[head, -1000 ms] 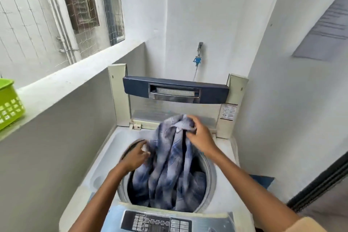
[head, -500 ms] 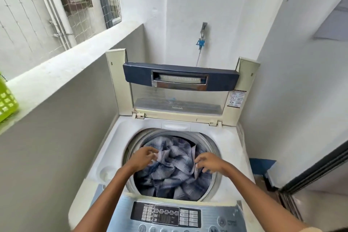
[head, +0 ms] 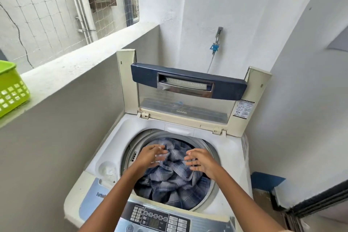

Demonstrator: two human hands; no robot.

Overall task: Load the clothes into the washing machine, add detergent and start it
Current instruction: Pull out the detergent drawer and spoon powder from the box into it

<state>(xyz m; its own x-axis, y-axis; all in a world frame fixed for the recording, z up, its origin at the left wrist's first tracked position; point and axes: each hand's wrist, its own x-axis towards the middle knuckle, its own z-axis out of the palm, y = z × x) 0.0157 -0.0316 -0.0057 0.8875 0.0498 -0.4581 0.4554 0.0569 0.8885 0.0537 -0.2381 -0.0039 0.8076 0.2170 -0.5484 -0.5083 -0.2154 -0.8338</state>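
Over the drum (head: 212, 149) of a top-loading washing machine (head: 120, 137) on a narrow balcony, a person's left hand (head: 150, 156) and right hand (head: 201, 160) hover with fingers (head: 159, 149) spread and loosely bent, gripping nothing. Motion blur hides whether they brush the fabric beneath. Blue-grey plaid clothes (head: 169, 184) lie heaped inside the drum, close to its rim, with none draped over the edge. The glass lid (head: 188, 84) stands raised at the back, its blue handle facing the camera.

Loading looks finished or nearly so, judging by the heap in the tub, though no other laundry is visible to confirm it. Most of the rest appears to be left. No detergent bottle or packet shows anywhere, and the round recess (head: 108, 169) at the deck's left front holds only a whitish trace of unclear nature. The lid has yet to come down, and the control panel (head: 156, 218) at the near edge is untouched, its display too small to read.

A green plastic basket (head: 11, 88) sits on the ledge (head: 75, 66) at left, its contents hidden. A wall tap (head: 218, 32) stands behind the machine.
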